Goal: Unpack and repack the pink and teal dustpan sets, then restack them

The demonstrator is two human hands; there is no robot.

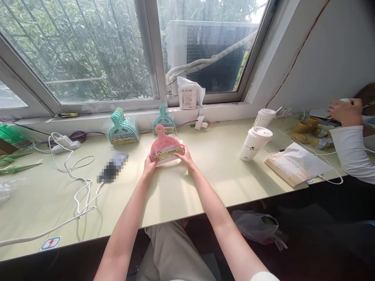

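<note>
Upright on the table, a pink mini dustpan (165, 143) with a printed label is gripped at its lower corners. My left hand (150, 165) closes on its left side, and my right hand (185, 157) holds the right side. Just behind it stands a single green dustpan (164, 121) in clear wrapping. To the left, a row of several green wrapped dustpans (123, 129) stands packed together near the windowsill.
A blurred phone (114, 166) and a power strip (66, 145) with white cables lie to the left. Two white cups (254, 144) and a tissue pack (288, 166) stand right. A white tissue packet (189, 95) rests on the sill. Another person's hand (347, 111) is at far right.
</note>
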